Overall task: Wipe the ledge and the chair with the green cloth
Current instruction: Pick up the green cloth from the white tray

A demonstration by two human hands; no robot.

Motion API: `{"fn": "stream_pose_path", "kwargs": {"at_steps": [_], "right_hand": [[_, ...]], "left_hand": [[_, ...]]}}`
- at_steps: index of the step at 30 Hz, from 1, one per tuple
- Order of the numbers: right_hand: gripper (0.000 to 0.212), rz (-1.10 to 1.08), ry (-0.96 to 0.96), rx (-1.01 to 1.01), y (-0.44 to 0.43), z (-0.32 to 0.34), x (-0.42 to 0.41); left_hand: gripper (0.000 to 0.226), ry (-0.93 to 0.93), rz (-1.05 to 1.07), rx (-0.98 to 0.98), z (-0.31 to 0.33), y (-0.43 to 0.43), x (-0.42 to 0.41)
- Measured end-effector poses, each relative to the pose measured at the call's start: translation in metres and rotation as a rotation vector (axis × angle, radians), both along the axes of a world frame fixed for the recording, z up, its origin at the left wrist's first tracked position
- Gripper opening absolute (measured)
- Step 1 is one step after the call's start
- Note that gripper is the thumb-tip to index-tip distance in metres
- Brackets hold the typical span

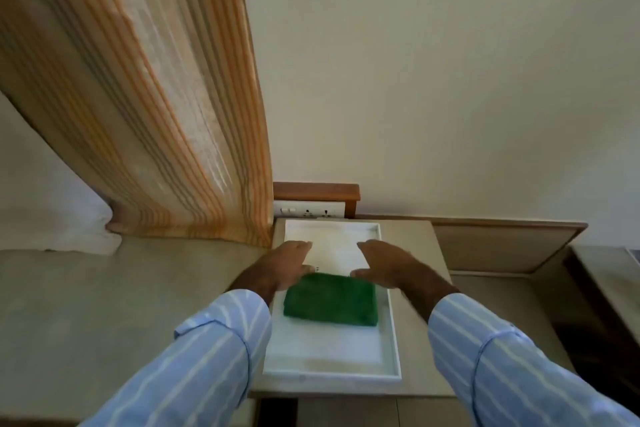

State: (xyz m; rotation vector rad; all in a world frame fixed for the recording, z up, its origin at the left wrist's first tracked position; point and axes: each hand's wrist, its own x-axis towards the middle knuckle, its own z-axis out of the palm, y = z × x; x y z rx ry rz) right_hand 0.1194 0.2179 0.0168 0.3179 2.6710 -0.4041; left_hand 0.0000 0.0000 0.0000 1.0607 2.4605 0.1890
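A folded green cloth [330, 300] lies in a white tray [391, 333] on a small beige table top [415, 253]. My left hand [284, 263] hovers just beyond the cloth's far left corner, fingers apart, holding nothing. My right hand [384, 262] hovers past the far right corner, also spread and holding nothing. Both hands are over the tray and slightly blurred. A long beige ledge [121, 288] runs to the left of the table. No chair is in view.
A striped orange curtain [156, 97] hangs down to the ledge at left, next to a white cushion [52, 211]. A switch and socket plate [308, 211] under a wooden trim sits on the wall behind the tray. A beige panel [502, 246] stands at right.
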Motion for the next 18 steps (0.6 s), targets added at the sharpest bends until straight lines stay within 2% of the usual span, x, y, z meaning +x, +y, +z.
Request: {"fn": "stream_pose_path", "kwargs": {"at_steps": [5,8,11,18], "right_hand": [[0.057,-0.006,-0.104,0.019,-0.012,-0.034,0.007],[0.050,0.026,-0.112,0.057,-0.011,-0.040,0.006],[0.038,0.043,-0.133,0.064,-0.010,-0.042,-0.001],[0.028,-0.008,-0.066,-0.085,-0.013,-0.021,-0.044]], "left_hand": [[0.060,0.018,0.055,-0.123,-0.036,-0.003,0.013],[0.056,0.059,0.063,-0.107,-0.047,0.000,0.016],[0.031,0.039,0.090,-0.087,-0.050,0.003,0.014],[0.019,-0.115,0.329,0.203,-0.015,-0.036,-0.001]]}}
